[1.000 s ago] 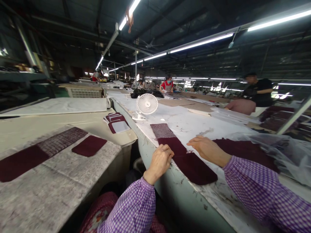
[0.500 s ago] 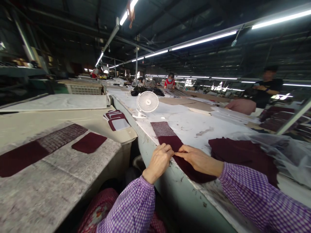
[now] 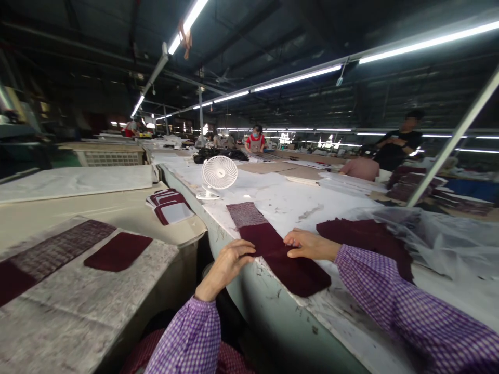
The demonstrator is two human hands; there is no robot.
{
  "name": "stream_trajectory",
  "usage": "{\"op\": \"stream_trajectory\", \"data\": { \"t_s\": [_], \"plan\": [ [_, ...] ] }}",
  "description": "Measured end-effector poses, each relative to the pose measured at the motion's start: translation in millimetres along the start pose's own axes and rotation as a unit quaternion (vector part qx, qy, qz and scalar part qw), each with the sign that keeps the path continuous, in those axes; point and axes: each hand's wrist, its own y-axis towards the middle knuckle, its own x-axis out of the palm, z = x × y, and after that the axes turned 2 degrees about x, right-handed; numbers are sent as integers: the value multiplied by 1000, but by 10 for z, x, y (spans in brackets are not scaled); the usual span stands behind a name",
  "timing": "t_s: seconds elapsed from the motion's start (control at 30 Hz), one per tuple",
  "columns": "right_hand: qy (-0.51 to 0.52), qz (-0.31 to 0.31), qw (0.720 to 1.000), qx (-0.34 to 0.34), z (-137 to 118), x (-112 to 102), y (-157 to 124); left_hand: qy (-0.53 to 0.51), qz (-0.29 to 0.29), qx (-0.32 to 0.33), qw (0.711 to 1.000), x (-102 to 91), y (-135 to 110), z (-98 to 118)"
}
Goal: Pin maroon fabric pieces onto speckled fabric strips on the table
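Note:
A long maroon fabric piece (image 3: 284,262) with a woven checked end lies near the edge of the white worktable (image 3: 304,202). My left hand (image 3: 226,265) rests at the table's edge with its fingers curled onto the left side of the piece. My right hand (image 3: 310,245) lies on the piece's right side, fingers pressed together and pointing left. Both sleeves are purple gingham. To the right of my right hand sits a stack of maroon fabric pieces (image 3: 366,236), partly under clear plastic sheeting (image 3: 440,239).
A small white fan (image 3: 218,175) stands further up the table. The left table (image 3: 97,270) holds a maroon patch (image 3: 119,251), a long checked piece and a pile of bordered pieces (image 3: 169,202). Other people stand at tables far back and right. A metal pole (image 3: 452,140) slants at right.
My right hand came in from the right onto the maroon piece beside my left hand, then slid slightly right. The view swung so everything sits further left.

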Motion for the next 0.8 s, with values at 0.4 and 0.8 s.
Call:
{"op": "stream_trajectory", "data": {
  "t_s": [0.4, 0.8],
  "plan": [
    [55, 90, 992, 72, 531, -956, -496, 6, 80, -60, 995, 61, 84, 28],
    [-83, 86, 993, -24, 43, -370, 17, 11, 173, -165, 971, 181, 223, 75]
  ]
}}
